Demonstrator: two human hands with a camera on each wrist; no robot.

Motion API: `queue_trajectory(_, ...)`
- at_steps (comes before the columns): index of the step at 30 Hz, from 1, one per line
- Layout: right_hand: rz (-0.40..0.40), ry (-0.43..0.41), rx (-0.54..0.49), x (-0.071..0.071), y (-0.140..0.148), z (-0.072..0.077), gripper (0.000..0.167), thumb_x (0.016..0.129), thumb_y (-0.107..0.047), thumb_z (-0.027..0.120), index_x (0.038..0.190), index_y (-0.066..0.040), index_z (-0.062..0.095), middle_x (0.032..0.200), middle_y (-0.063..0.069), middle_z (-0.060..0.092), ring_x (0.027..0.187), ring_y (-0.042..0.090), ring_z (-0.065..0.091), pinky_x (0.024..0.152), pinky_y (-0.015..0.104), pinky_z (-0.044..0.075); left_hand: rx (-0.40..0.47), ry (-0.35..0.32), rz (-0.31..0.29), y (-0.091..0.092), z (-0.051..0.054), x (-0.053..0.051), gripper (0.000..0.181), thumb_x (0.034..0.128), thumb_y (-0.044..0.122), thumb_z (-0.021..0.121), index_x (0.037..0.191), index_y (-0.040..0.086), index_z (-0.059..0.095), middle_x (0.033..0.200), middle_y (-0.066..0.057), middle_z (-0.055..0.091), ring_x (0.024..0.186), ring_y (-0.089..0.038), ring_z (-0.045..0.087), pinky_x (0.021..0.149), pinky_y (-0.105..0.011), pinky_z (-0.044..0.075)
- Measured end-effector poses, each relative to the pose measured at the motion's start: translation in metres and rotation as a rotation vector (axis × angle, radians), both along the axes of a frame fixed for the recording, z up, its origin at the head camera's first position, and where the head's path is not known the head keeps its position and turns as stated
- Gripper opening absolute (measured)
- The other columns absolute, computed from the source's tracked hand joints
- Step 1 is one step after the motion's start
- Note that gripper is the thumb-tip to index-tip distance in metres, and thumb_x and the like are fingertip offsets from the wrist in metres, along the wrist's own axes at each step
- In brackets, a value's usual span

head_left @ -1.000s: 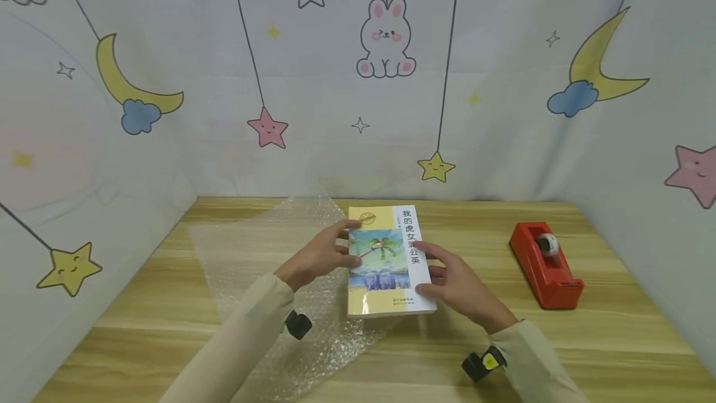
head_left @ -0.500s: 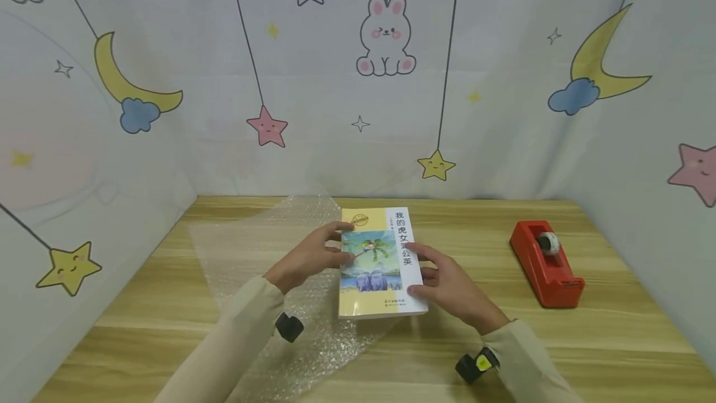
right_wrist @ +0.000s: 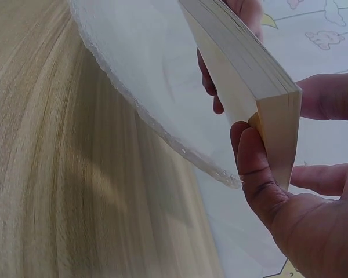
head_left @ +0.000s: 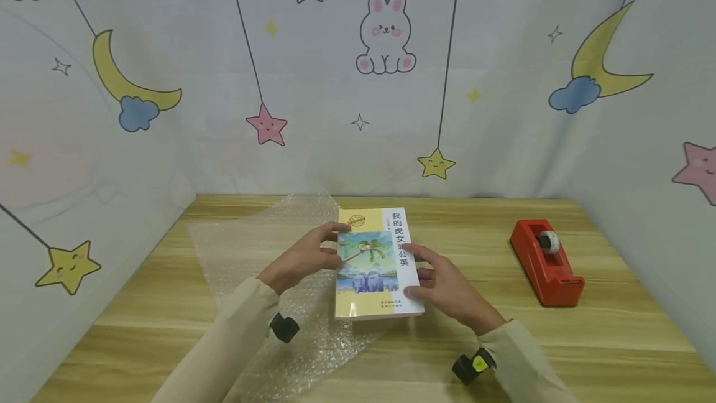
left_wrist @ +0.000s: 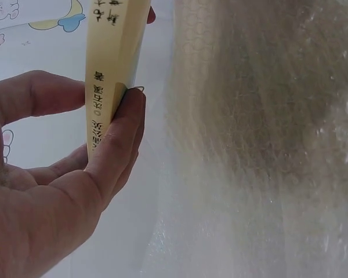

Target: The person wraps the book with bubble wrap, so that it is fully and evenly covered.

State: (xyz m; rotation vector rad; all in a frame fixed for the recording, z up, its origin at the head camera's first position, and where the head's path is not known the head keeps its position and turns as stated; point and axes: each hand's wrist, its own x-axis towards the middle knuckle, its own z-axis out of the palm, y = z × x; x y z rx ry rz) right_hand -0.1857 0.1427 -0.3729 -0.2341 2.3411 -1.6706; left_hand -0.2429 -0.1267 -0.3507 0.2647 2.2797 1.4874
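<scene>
A paperback book (head_left: 366, 263) with a yellow and white cover is held above the table, its picture side facing up. My left hand (head_left: 304, 257) grips its left edge; in the left wrist view the fingers and thumb pinch the yellow spine (left_wrist: 107, 69). On the other side my right hand (head_left: 450, 288) holds the book's right edge, and the right wrist view shows the page block (right_wrist: 278, 127) between thumb and fingers. Under and left of the book lies a sheet of clear bubble wrap (head_left: 302, 341), partly hidden by the book and the left arm.
A red tape dispenser (head_left: 548, 266) with a roll of tape stands at the right of the wood-grain table (head_left: 475, 222). Behind and at both sides hang white cloth walls (head_left: 335, 79) printed with stars, moons and a rabbit.
Both hands have moved a little to the left with the book, bringing it farther over the bubble wrap. The tape dispenser has stayed in place.
</scene>
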Motion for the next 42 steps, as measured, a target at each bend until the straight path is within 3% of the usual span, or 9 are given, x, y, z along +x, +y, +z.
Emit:
queue_trajectory(11, 0.011, 0.005, -0.005, -0.001, -0.004, -0.004, 0.076, 0.087, 0.005, 0.068, 0.154, -0.012, 0.037, 0.156, 0.018, 0.039, 0.12, 0.032, 0.065, 0.087, 0.036, 0.061, -0.002, 0.004, 0.007, -0.005, -0.003, 0.0, 0.071, 0.0829, 0.001, 0.067, 0.148, 0.018, 0.045, 0.145, -0.013, 0.049, 0.12, -0.029, 0.061, 0.098, -0.044, 0.052)
queue_trajectory(25, 0.051, 0.012, -0.012, -0.002, -0.007, -0.006, 0.077, 0.087, 0.003, 0.069, 0.155, -0.011, 0.035, 0.155, 0.02, 0.039, 0.12, 0.033, 0.065, 0.088, 0.037, 0.06, -0.002, -0.002, 0.011, -0.012, -0.006, 0.001, 0.071, 0.084, 0.001, 0.067, 0.15, 0.014, 0.043, 0.145, -0.016, 0.049, 0.12, -0.03, 0.06, 0.1, -0.049, 0.052)
queue_trajectory(30, 0.064, 0.004, -0.02, -0.003, -0.01, -0.007, 0.077, 0.087, 0.004, 0.069, 0.155, -0.011, 0.035, 0.156, 0.02, 0.038, 0.12, 0.033, 0.065, 0.088, 0.037, 0.06, -0.004, -0.004, 0.014, -0.015, -0.007, 0.001, 0.072, 0.0837, 0.0, 0.067, 0.15, 0.014, 0.043, 0.145, -0.016, 0.048, 0.119, -0.03, 0.061, 0.098, -0.045, 0.053)
queue_trajectory(42, 0.102, 0.007, -0.051, 0.0, -0.02, -0.004, 0.079, 0.087, 0.006, 0.067, 0.156, -0.007, 0.032, 0.154, 0.023, 0.04, 0.118, 0.034, 0.066, 0.086, 0.038, 0.061, 0.02, -0.019, 0.01, -0.026, -0.01, 0.003, 0.07, 0.0864, 0.001, 0.066, 0.15, 0.016, 0.042, 0.15, -0.012, 0.044, 0.127, -0.031, 0.056, 0.099, -0.043, 0.053)
